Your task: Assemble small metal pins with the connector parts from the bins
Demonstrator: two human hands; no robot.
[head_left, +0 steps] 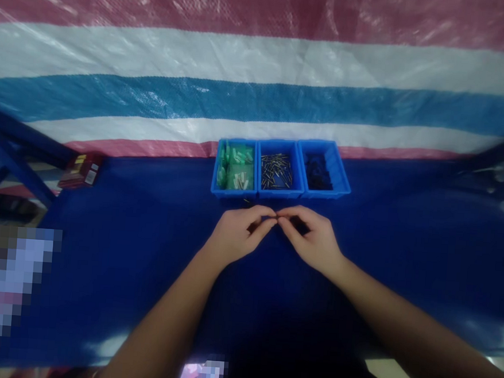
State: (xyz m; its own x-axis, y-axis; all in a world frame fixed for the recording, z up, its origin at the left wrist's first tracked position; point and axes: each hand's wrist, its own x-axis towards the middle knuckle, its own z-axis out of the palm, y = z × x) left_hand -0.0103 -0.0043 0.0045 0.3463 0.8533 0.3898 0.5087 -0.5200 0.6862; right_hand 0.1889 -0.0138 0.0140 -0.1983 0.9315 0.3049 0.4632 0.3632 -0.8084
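Note:
My left hand (241, 232) and my right hand (312, 236) meet above the blue table, thumb and forefinger of each pinched together. Their fingertips touch around something too small to make out. Just beyond them stand three blue bins in a row. The left bin (234, 194) holds green packets with pale slim pieces. In the middle bin (281, 194) lie many thin brass-coloured metal pins (276, 170). Dark pieces (317, 172) fill part of the right bin (341, 181). One small dark piece (247, 201) rests on the table by the left bin, close to my left hand.
A striped plastic sheet (258, 103) hangs behind the blue table (146, 222). A dark red box (80, 170) sits at the table's far left, beside a blue metal frame (17, 152). Blurred-out patches cover the lower left and the bottom edge.

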